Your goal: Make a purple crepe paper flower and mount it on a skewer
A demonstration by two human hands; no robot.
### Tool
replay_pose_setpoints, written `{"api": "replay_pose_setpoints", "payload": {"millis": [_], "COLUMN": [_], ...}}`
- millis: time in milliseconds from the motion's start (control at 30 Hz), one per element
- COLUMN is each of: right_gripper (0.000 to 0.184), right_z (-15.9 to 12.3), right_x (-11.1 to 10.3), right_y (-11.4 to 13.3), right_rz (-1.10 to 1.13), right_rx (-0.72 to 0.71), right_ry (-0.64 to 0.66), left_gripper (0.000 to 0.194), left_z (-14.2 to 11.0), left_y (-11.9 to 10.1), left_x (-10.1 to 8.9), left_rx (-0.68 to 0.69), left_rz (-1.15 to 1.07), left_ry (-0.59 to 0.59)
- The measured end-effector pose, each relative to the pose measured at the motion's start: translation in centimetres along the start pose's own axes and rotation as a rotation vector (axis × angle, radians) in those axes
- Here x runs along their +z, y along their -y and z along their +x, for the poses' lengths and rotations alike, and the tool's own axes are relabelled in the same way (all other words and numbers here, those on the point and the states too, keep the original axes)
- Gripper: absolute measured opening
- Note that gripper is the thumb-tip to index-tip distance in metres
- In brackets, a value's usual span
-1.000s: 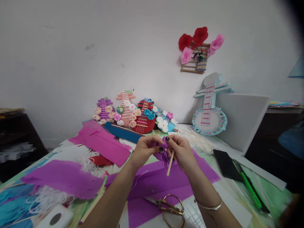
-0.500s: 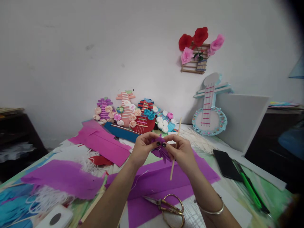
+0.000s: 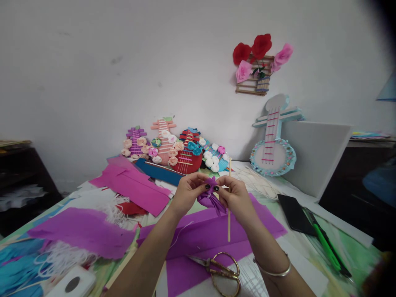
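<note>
Between my two hands is a purple crepe paper flower (image 3: 210, 201), its folds gathered and a bit of white string around it. My left hand (image 3: 191, 194) pinches it from the left with thumb and fingers. From the other side my right hand (image 3: 236, 198) pinches its upper edge, thumb close to the left thumb. A thin wooden stick (image 3: 229, 227) is also held in the right hand, standing nearly upright. Below the hands lies a purple crepe paper sheet (image 3: 192, 235), with gold-handled scissors (image 3: 221, 270) resting partly on it.
Magenta paper (image 3: 133, 185) and another purple piece (image 3: 83, 233) lie left, near white string (image 3: 63, 260). A black phone-like slab (image 3: 296, 214) and a green cutter (image 3: 328, 243) are at right. Decorated paper instruments (image 3: 187, 152) stand at the back, beside a blue-trimmed one (image 3: 272, 152).
The stick in my right hand has swung from a slant to nearly upright and sits slightly lower. The flower has turned a little between my fingers, showing more of its string-tied side.
</note>
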State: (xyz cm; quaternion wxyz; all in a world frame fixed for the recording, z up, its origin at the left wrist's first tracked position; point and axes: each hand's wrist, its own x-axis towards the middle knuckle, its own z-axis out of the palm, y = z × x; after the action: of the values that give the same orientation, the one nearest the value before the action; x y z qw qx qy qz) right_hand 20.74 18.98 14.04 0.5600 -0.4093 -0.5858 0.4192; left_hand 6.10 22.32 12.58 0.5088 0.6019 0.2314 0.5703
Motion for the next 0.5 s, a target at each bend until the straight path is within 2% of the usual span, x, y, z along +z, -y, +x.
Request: {"api": "replay_pose_setpoints", "payload": {"millis": [100, 367, 500], "right_gripper": [0.022, 0.019, 0.012], "right_z": [0.08, 0.29, 0.34], "right_x": [-0.17, -0.57, -0.75], "right_y": [-0.30, -0.94, -0.86], "right_rz": [-0.001, -0.172, -0.265], "right_rx": [0.001, -0.059, -0.116], "right_ry": [-0.004, -0.009, 0.049], "left_gripper": [0.023, 0.024, 0.025], "left_z": [-0.02, 0.03, 0.00], "left_y": [-0.14, -0.41, -0.36], "left_x": [0.01, 0.21, 0.09], "left_rx": [-0.006, -0.021, -0.041], "left_rz": [0.009, 0.057, 0.055], "left_ry": [0.006, 0.014, -0.004]}}
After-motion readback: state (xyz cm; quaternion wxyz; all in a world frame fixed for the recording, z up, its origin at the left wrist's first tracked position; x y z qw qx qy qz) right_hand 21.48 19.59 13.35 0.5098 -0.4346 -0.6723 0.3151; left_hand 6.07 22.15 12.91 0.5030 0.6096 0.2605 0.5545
